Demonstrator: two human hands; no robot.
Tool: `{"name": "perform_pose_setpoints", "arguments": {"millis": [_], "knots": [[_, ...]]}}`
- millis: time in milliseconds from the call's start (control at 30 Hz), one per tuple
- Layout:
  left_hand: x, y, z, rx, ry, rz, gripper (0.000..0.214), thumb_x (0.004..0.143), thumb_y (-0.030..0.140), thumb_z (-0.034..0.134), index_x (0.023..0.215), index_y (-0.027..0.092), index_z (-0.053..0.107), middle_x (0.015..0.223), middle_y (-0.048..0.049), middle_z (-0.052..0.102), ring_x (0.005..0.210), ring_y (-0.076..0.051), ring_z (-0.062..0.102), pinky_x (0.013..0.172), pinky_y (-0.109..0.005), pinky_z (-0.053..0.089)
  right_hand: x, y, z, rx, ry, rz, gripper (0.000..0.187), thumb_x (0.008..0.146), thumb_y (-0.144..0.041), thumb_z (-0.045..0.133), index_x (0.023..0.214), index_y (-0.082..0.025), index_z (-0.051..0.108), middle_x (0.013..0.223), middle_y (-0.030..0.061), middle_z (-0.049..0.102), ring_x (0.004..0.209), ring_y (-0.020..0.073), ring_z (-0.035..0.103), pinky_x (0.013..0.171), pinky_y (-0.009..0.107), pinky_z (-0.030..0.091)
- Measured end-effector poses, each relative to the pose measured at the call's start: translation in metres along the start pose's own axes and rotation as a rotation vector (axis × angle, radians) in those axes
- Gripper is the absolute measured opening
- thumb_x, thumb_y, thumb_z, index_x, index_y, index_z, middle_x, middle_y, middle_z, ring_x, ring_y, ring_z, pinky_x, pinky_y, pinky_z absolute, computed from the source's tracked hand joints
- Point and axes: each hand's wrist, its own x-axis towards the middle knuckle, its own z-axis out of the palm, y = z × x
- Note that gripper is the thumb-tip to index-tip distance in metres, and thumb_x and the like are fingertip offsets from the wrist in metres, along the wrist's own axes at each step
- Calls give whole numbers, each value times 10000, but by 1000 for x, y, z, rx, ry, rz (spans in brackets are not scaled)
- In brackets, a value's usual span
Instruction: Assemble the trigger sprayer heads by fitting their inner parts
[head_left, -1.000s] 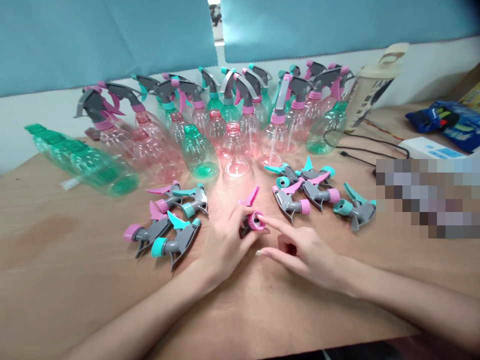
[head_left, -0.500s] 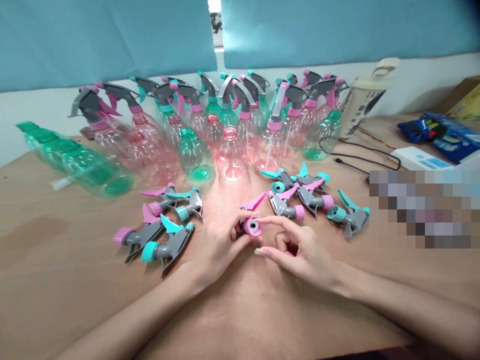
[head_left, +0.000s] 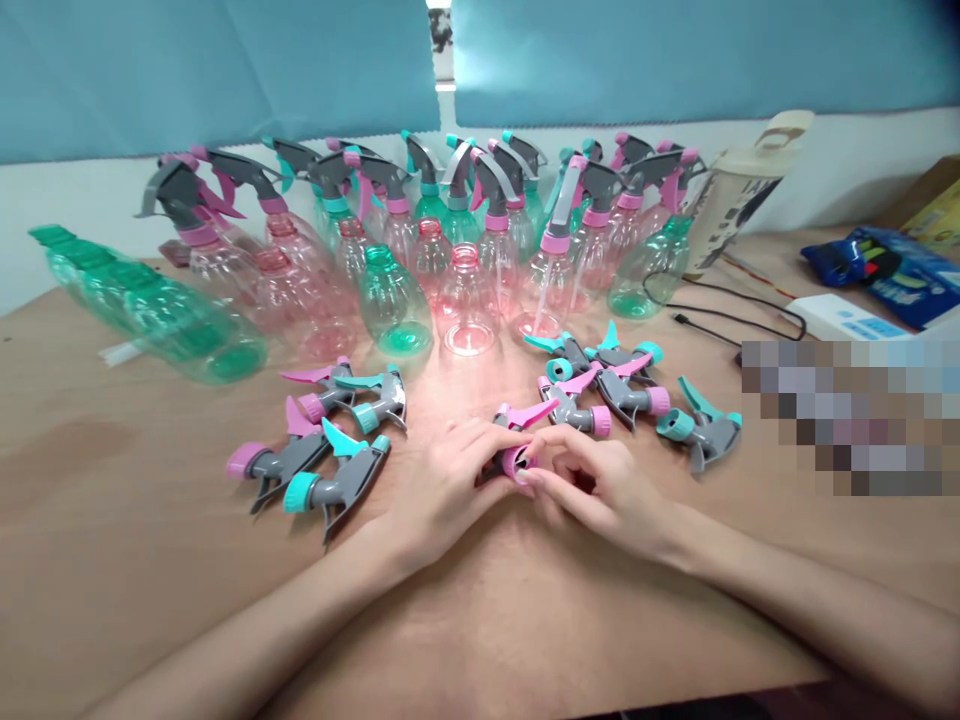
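My left hand (head_left: 442,490) grips a grey spray head with a pink trigger and pink cap (head_left: 517,440), held just above the wooden table (head_left: 150,560). My right hand (head_left: 600,490) has its fingers curled against the pink cap of the same spray head. A group of loose spray heads (head_left: 322,440) lies to the left of my hands and another group of spray heads (head_left: 622,385) to the right. Behind them stand open pink and green bottles, the nearest a pink bottle (head_left: 466,305) and a green bottle (head_left: 391,305).
Several capped spray bottles (head_left: 495,210) crowd the back along the wall. Stacked green bottles (head_left: 150,315) lie on their side at left. A beige jug (head_left: 742,190), black cables (head_left: 720,300), a white power strip (head_left: 840,315) and blue packets (head_left: 892,260) sit at right.
My right hand has closed in from an outstretched finger touch to curled fingers on the pink cap. The spray head has tipped so its cap opening is now covered.
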Motion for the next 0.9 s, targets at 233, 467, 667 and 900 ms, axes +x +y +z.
{"name": "perform_pose_setpoints", "arguments": {"millis": [233, 467, 667, 900], "knots": [[0, -1, 0, 21, -28, 25, 225, 791, 254, 703, 995, 215, 617, 979, -9, 688, 898, -175, 611, 847, -318, 417, 5, 4, -9, -243, 2, -203, 168, 941, -211, 432, 935, -168, 595, 817, 40, 690, 658, 123, 620, 599, 232, 466], [1, 0, 0, 22, -57, 6, 233, 788, 269, 706, 995, 220, 609, 988, -9, 687, 889, -172, 617, 862, -317, 391, 6, 3, -11, -295, -20, -173, 257, 963, -242, 372, 820, -173, 575, 729, 36, 659, 598, 134, 597, 550, 246, 449], [2, -4, -5, 24, -27, -71, 195, 820, 240, 675, 1006, 235, 616, 938, 18, 687, 784, -145, 600, 809, -295, 401, 3, -1, -11, -334, 79, -232, 248, 969, -245, 366, 825, -184, 559, 700, 18, 648, 570, 117, 585, 541, 223, 443], [6, -20, -13, 72, 163, -255, 231, 769, 235, 719, 974, 203, 618, 826, 17, 653, 657, -130, 545, 671, -270, 433, 1, -2, -19, -398, 135, -208, 232, 950, -238, 416, 840, -190, 614, 686, 20, 681, 565, 121, 611, 542, 224, 449]]}}
